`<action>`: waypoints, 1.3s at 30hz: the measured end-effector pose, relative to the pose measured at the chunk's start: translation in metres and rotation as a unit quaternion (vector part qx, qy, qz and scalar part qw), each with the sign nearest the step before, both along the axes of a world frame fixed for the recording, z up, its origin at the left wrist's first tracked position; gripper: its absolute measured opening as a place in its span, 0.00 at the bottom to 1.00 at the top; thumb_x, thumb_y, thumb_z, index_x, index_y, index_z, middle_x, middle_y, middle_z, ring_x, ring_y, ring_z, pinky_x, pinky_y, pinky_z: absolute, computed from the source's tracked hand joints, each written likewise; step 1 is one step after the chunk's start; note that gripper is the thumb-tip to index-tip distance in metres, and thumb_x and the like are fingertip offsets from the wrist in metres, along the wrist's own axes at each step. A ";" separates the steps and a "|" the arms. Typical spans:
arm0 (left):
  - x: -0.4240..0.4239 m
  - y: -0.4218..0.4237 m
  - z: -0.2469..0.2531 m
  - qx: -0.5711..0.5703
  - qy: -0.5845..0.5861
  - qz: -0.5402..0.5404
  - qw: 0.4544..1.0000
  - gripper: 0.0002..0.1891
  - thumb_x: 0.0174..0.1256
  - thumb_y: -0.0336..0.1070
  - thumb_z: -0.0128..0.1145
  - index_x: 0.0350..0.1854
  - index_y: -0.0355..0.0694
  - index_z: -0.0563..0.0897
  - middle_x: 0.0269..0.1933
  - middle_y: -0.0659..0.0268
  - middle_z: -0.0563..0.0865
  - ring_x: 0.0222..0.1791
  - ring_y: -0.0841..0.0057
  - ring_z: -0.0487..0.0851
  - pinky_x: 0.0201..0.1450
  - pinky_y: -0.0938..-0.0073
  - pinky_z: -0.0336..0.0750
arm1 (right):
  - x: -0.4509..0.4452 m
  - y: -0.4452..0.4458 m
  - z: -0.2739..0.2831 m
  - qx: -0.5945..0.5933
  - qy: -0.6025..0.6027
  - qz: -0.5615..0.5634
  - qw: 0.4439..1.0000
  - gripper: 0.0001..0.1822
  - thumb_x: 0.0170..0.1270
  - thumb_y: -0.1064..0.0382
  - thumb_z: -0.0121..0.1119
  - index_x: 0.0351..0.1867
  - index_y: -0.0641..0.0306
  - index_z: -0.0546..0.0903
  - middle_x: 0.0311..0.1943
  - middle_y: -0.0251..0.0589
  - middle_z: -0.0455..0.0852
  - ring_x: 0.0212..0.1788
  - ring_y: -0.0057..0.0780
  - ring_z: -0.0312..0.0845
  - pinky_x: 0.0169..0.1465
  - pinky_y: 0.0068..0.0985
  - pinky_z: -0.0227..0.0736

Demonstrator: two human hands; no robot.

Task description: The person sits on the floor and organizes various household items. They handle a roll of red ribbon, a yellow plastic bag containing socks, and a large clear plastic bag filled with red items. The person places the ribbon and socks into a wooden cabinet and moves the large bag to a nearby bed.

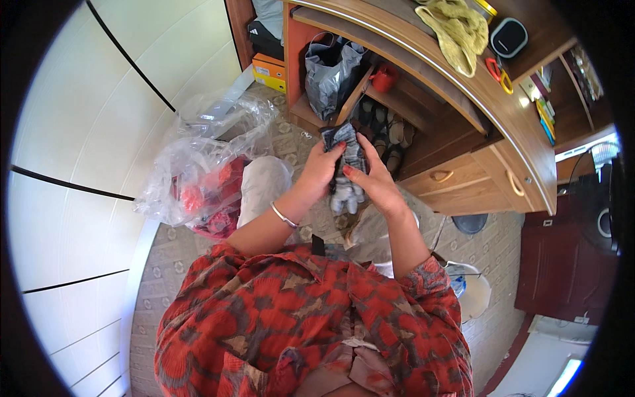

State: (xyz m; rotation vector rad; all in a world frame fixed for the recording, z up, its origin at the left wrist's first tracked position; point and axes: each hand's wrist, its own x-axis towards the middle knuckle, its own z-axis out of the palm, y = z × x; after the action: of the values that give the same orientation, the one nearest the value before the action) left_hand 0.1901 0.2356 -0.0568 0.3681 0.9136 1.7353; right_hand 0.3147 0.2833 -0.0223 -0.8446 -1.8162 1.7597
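Observation:
A striped grey, black and white knitted item, which looks like a glove, is held up in front of my body. Its pale, finger-like ends hang downward. My left hand grips it from the left, with the thumb lying across its upper part. From the other side my right hand holds it, thumb on the front and fingers along the right edge. Part of the knit is hidden behind both hands, so I cannot tell whether it is one piece or a pair.
At left, a clear plastic bag with red and pink contents rests on the tiled floor. Ahead stands a wooden cabinet with a grey bag, a red pot-like container and shoes. Scissors and a yellowish cloth lie on top.

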 end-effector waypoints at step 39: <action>-0.112 0.076 -0.071 -0.062 0.337 -0.090 0.935 0.17 0.60 0.34 0.57 0.49 0.32 0.72 0.34 0.60 0.82 0.30 0.79 0.78 0.34 0.76 0.73 | -0.265 0.344 -0.121 0.523 -0.369 -0.055 0.766 0.24 0.53 0.65 0.51 0.54 0.68 0.67 0.37 0.63 0.80 0.46 0.55 0.76 0.51 0.41 0.70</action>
State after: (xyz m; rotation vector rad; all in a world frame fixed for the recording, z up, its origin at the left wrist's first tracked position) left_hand 0.0784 0.3120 -0.1282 0.9683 1.4159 1.3801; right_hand 0.0496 0.6274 -0.1430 -1.1190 -2.6481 0.0534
